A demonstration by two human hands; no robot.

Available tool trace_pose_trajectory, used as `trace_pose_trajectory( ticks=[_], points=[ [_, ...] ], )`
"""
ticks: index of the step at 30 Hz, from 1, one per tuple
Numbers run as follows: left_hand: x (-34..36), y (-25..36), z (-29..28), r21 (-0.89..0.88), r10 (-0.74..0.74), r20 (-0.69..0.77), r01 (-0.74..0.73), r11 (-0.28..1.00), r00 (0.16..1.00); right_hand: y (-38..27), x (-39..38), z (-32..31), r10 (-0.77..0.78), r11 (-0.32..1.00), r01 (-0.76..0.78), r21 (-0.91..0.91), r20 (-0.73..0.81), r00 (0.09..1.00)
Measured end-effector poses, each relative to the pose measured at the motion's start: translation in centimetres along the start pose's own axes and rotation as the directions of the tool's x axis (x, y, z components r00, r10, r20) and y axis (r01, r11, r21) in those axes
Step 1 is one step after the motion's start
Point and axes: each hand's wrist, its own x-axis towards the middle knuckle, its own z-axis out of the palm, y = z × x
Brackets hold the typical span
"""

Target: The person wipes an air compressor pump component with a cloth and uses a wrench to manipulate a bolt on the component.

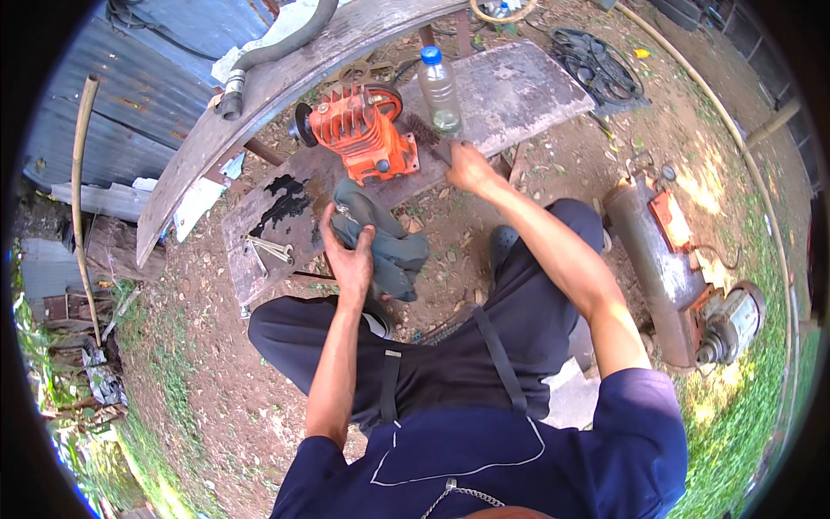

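My left hand [350,259] is closed on a grey-green cloth [393,246], which hangs down between my knees in front of the low bench. In my right hand [469,168] is the handle of a brush with dark bristles [420,130]. Its bristle end lies over the bench, between an orange finned compressor pump [361,138] and a clear plastic bottle [441,95]. The pump stands on the bench, with a pulley-like wheel at its far side. Some clear liquid sits low in the blue-capped bottle. The fingertips of my right hand are partly hidden.
Several wrenches [272,249] lie at the left end of the worn bench [527,86]. A curved wooden plank [186,186] bearing a thick hose [294,48] crosses beyond it. On the ground to the right rests an air tank [648,259] with a motor [735,324]. Black cables [596,65] lie coiled at far right.
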Motion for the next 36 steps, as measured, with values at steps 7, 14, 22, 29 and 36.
trace_pose_trajectory(
  ticks=[7, 14, 22, 29, 36],
  points=[
    [-0.4, 0.5, 4.5, -0.11, -0.064, -0.019, 0.062, 0.992, 0.998, 0.8, 1.8, 3.4, -0.036, 0.998, 0.028, -0.05, -0.182, 0.983],
    [0.1, 0.6, 5.9, -0.012, 0.035, -0.019, -0.035, 0.999, 0.999, -4.8, -1.1, -3.8, -0.234, 0.941, 0.283, 0.186, -0.247, 0.94],
    [0.9, 0.8, 6.8, 0.206, 0.183, 0.161, -0.215, 0.955, 0.97, -6.9, -4.5, -3.2, -0.106, 0.581, -0.098, 0.808, 0.194, 0.975],
    [0.4, -0.6, 2.7, 0.136, 0.203, 0.218, -0.236, 0.962, 0.955, -5.8, -3.8, -1.7, -0.141, 0.722, 0.166, 0.671, -0.091, 0.986],
    [6.1, -7.2, -10.9, 0.484, -0.121, -0.378, 0.308, 0.819, 0.918, -7.3, -3.7, -0.9, -0.347, 0.755, 0.321, 0.572, -0.066, 0.935]
  ],
)
